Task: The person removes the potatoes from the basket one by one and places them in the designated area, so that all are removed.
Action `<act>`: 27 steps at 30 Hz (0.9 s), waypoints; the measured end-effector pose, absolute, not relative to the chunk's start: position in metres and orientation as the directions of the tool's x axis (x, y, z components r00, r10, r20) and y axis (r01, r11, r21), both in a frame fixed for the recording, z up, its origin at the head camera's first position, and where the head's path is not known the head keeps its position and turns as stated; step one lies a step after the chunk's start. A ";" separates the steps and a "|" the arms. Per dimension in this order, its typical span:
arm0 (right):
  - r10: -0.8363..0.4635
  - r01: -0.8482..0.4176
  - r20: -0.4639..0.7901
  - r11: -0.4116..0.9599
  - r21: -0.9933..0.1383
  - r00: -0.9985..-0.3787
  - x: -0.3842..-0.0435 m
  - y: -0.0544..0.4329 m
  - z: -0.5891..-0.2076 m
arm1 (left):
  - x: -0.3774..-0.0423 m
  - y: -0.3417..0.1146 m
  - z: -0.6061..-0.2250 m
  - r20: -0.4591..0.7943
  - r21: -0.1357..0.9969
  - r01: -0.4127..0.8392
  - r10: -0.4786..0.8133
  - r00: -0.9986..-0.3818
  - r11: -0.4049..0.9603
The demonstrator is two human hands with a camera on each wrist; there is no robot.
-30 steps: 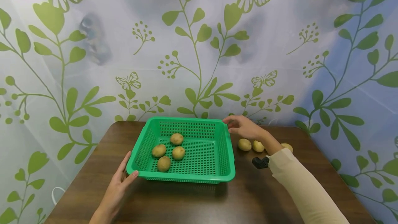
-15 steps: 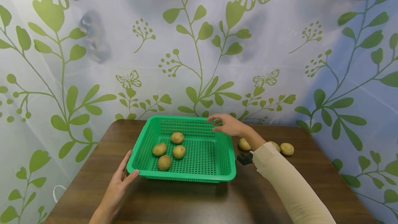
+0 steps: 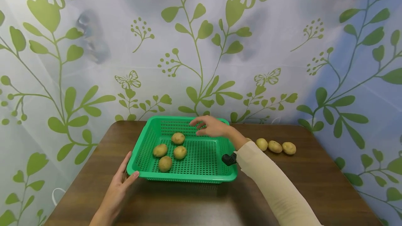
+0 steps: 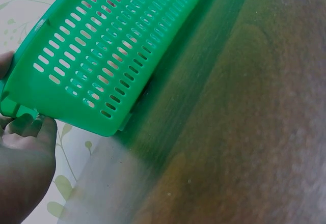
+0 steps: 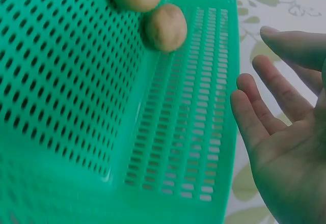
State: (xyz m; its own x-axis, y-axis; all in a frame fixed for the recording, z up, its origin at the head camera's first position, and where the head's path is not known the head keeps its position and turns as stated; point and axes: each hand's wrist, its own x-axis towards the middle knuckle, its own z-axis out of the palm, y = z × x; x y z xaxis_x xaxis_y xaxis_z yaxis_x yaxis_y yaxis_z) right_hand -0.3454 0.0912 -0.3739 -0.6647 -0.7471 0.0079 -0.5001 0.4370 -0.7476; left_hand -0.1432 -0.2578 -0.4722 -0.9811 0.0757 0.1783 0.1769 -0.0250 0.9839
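A green plastic basket point(image 3: 188, 176) with slotted walls stands on the table, several potatoes point(image 3: 165, 164) lying in its left half. My left hand point(image 3: 117, 186) grips the basket's front left corner, thumb at the rim. In the left wrist view, the fingers of that left hand point(image 4: 25, 155) are curled at the basket's edge point(image 4: 30, 89). Over the back right part of the basket hovers my right hand point(image 3: 213, 127), holding nothing. In the right wrist view its fingers point(image 5: 249, 117) are spread and lightly bent beside the rim, with two potatoes point(image 5: 166, 28) visible inside the basket.
Several more potatoes point(image 3: 274, 146) lie in a row on the brown wooden table point(image 3: 301, 180), right of the basket; my right forearm partly covers one. A black device point(image 3: 229, 159) sits at my right wrist. Behind the table hangs a leaf-patterned curtain point(image 3: 201, 62).
My right hand has moved left, from the basket's back right corner to over its inside, uncovering potatoes on the table. The left hand and the basket have stayed put.
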 end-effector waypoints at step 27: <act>-0.812 -0.470 -0.082 0.413 -0.780 -0.578 -0.355 0.031 -0.414 | -0.145 -0.260 -0.472 0.157 0.988 0.156 0.079 -0.984 -0.018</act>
State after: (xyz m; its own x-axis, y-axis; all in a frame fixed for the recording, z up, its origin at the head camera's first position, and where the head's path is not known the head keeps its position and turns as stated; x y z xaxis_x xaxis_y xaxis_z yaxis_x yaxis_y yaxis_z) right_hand -0.3550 0.0310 -0.4136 -0.5779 -0.8119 -0.0822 -0.4699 0.4134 -0.7799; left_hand -0.1449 -0.2598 -0.4722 -0.9845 0.0793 0.1565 0.1556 -0.0178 0.9877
